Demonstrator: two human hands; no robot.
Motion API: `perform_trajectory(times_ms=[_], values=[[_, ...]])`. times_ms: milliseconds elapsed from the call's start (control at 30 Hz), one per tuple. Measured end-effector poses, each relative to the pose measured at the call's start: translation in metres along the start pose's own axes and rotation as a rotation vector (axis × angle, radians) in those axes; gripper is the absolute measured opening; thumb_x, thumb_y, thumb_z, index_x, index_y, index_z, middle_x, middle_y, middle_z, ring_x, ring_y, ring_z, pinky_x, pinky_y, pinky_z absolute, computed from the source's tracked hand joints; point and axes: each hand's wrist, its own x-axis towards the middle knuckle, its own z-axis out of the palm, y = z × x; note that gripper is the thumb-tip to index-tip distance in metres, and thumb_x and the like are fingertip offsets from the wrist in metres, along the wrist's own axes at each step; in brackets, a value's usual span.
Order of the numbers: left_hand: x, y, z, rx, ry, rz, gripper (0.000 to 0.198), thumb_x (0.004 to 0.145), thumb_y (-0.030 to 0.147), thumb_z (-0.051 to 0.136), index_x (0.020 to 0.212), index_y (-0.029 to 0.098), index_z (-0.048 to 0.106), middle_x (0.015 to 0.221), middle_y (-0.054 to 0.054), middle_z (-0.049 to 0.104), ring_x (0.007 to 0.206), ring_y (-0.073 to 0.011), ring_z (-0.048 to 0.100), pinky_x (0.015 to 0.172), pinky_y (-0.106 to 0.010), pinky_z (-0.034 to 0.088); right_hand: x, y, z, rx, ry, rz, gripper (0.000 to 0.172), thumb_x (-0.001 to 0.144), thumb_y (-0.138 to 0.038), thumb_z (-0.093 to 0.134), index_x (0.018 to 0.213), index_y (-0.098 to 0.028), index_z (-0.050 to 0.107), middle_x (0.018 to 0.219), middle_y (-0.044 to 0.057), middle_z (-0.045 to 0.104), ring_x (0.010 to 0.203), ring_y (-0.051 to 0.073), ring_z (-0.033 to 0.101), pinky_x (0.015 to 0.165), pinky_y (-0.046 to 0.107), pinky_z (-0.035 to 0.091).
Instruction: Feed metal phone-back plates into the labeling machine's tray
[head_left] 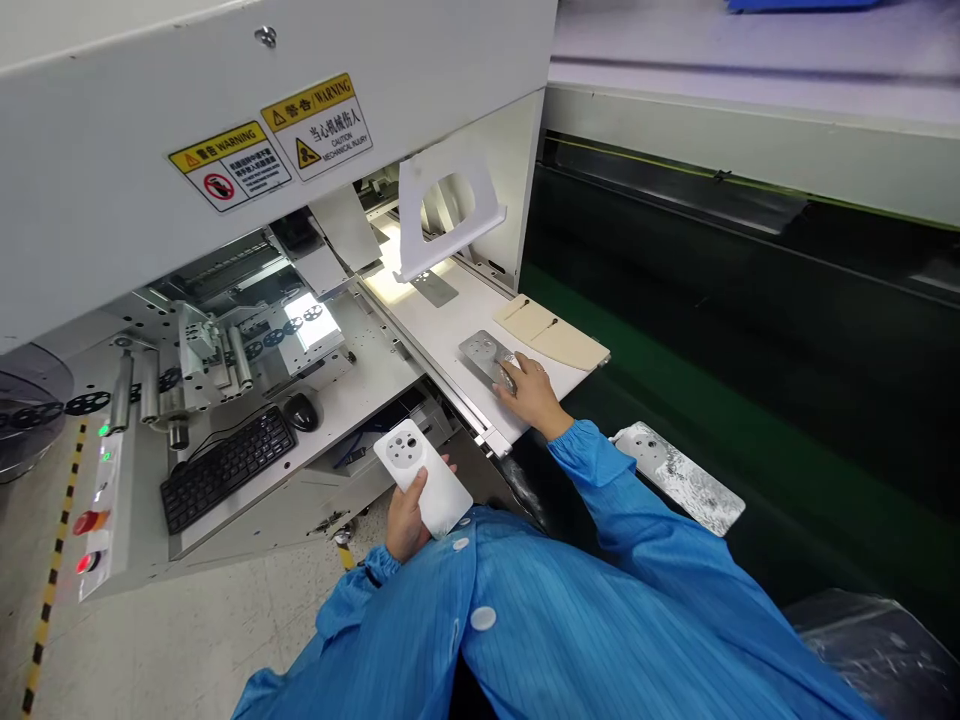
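Observation:
A white phone back panel [435, 492] with a round camera area lies tilted in my left hand [407, 515], the thumb on its face and fingers behind it. My right hand [534, 396] is at the lower end of a grey phone-shaped panel [480, 352] on the white conveyor [457, 318], its fingertips touching that panel. Another grey panel [435, 289] lies further up the conveyor, near the machine's lit opening. To the right of my right sleeve, a patterned silver-white phone panel [686, 480] rests on the dark green belt.
A beige plate [553, 332] is fixed at the conveyor's right edge. A white bracket [450, 215] hangs over the conveyor. Keyboard [229, 465] and mouse [301, 411] sit on the machine's ledge at left. Clear plastic [877, 650] lies at lower right.

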Motion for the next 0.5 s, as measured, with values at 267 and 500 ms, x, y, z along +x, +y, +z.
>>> perform_trajectory(times_ms=[267, 500], values=[[0.028, 0.011, 0.043, -0.063, 0.011, 0.241, 0.060, 0.057, 0.036, 0.079, 0.111, 0.017, 0.060, 0.113, -0.011, 0.067, 0.109, -0.0297, 0.059, 0.096, -0.040, 0.045, -0.064, -0.076, -0.001, 0.428, -0.023, -0.162, 0.066, 0.070, -0.057, 0.065, 0.123, -0.019, 0.052, 0.128, 0.015, 0.046, 0.120, 0.030, 0.043, 0.100, 0.046, 0.038], [0.026, 0.010, 0.046, -0.062, 0.013, 0.181, 0.063, 0.055, 0.029, 0.081, 0.112, 0.016, 0.061, 0.105, -0.011, 0.070, 0.104, -0.0307, 0.061, 0.090, -0.043, 0.047, -0.064, -0.060, 0.008, 0.983, -0.069, 0.394, 0.054, 0.049, -0.053, 0.080, 0.086, -0.017, 0.062, 0.069, 0.001, 0.062, 0.064, 0.017, 0.058, 0.062, 0.032, 0.050]])
